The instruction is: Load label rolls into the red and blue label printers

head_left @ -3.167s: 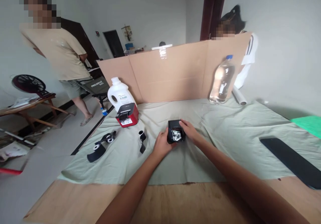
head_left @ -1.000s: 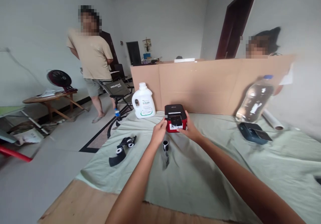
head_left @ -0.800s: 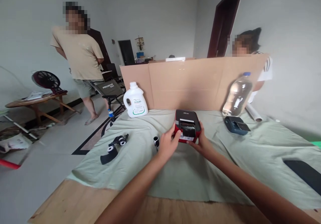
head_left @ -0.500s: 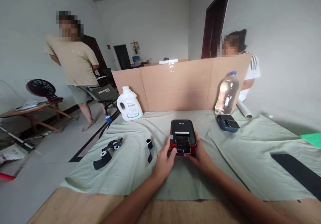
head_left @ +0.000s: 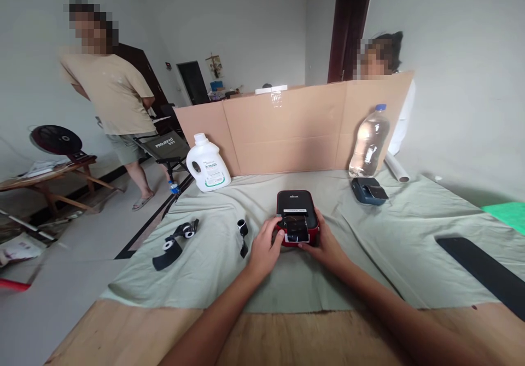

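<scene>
A red and black label printer (head_left: 297, 216) sits on the pale green cloth (head_left: 369, 245) just below the centre of the frame, caught between both hands. The left hand (head_left: 264, 248) cups its left side, thumb laid along the front corner; the right hand (head_left: 326, 245) wraps the right side, fingers curled against the red casing. Each grip is closed on the printer, which stands flat on the cloth with its front slot facing the person.

Left of the left hand lies a small black roll (head_left: 243, 229), and further left a black strip with two spools (head_left: 174, 239). A white detergent jug (head_left: 206, 164) stands at the upper left of the table against the cardboard screen (head_left: 295, 131). At the upper right a clear water bottle (head_left: 369, 141) leans on the cardboard, with a dark blue printer (head_left: 368, 190) just in front of it.
</scene>
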The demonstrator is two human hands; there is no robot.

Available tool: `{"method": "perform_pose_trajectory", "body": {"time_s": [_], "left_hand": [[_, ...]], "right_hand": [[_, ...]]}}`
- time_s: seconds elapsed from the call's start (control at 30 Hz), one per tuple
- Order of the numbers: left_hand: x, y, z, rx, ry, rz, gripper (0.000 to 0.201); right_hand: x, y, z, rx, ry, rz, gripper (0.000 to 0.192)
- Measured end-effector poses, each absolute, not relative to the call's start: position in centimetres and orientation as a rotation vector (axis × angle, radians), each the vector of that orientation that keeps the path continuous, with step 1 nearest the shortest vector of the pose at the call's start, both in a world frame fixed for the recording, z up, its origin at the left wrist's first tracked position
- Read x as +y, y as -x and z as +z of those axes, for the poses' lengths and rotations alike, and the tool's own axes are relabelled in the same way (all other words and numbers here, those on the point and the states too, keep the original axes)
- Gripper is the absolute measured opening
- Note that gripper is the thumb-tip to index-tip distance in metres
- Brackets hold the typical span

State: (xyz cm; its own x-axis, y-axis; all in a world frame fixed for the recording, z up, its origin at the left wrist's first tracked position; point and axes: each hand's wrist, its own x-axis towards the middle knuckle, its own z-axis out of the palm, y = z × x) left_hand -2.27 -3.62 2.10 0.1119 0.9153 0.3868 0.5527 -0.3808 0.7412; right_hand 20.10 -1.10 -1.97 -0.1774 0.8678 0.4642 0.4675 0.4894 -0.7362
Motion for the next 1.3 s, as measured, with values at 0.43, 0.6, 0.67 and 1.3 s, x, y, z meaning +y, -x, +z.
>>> {"method": "perform_pose_trajectory", "body": {"time_s": [0.43,0.6,0.67,1.3], "left_hand": [[-1.7,2.3,1.4,1.35,-1.826,1.235,0.032],[-1.0,1.9,0.5,1.297,-1.768,1.322,0.031],[-1.1,1.9,0.1,1.261,-1.768,1.354,0.033],[-1.5,2.2,0.0,1.163,-1.735,1.359,0.04]], "right_hand": [[-1.1,-20.3,-1.9,-1.763,1.075,0.592,0.109],[-1.2,-20.3,-1.5,-1.791,1.055,0.587,0.11],[-1.2,-20.3,-1.6,-1.794,1.071,0.585,0.11],[9.2,-17.1,9.9,-2.7,1.477,0.412,0.037]]}}
